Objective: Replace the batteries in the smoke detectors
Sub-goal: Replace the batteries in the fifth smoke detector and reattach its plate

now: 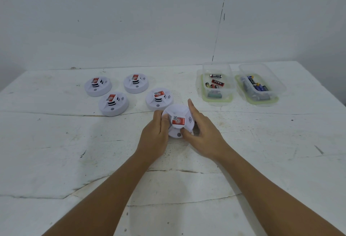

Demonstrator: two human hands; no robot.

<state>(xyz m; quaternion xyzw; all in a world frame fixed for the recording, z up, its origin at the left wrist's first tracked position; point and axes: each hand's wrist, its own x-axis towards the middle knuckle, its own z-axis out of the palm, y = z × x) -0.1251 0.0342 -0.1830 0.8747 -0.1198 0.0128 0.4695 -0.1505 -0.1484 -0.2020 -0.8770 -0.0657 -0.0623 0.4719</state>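
Observation:
A white round smoke detector [177, 121] with a red label sits in the middle of the table, held between both hands. My left hand [155, 136] grips its left side with curled fingers. My right hand [201, 132] wraps its right side, thumb on the front edge and index finger stretched along the far rim. Several more white detectors with red labels lie behind it, the nearest one [159, 99] just beyond the held one, others further left [113, 103] [98, 85] [136, 83].
Two clear plastic boxes stand at the back right: the left box [217, 93] holds red and black batteries, the right box [262, 93] holds blue and black ones. The white table [74, 151] has cracks and meets a white wall behind.

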